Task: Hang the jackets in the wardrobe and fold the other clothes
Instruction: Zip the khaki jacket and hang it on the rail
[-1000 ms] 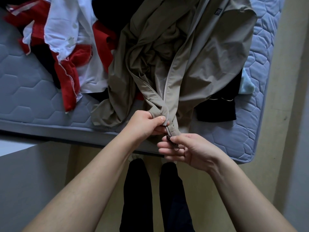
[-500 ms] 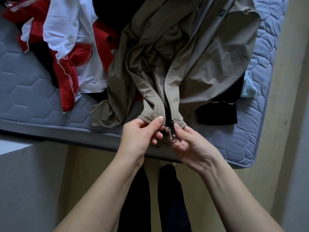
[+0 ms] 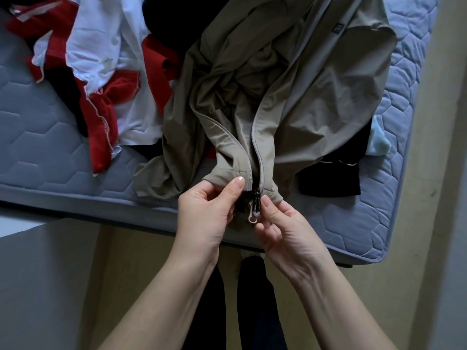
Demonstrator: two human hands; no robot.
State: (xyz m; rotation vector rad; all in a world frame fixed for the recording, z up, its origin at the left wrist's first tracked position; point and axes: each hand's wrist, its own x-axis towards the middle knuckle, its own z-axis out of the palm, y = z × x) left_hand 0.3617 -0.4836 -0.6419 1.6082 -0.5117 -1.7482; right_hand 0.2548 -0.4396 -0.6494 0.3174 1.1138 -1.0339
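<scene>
Bedroom, home: bare quilted mattress (image 3: 45, 137) w/ clothes pile (image 3: 106, 79) (unsorted).

The beige jacket (image 3: 316, 97) runs off the upper edge, so its collar is out of view. Its small logo (image 3: 337, 29) at upper right is too small to read, as is the print on the zipper pull (image 3: 253, 213). At right, a black garment (image 3: 328, 178) and a pale blue cloth (image 3: 377, 142) show only in part from under it.

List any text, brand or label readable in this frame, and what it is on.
No text reads clearly.
On the beige jacket, a dark logo patch: too small to read.
On the zipper pull, small marks: blurred.
On the white garment, a tag: blurred.
</scene>
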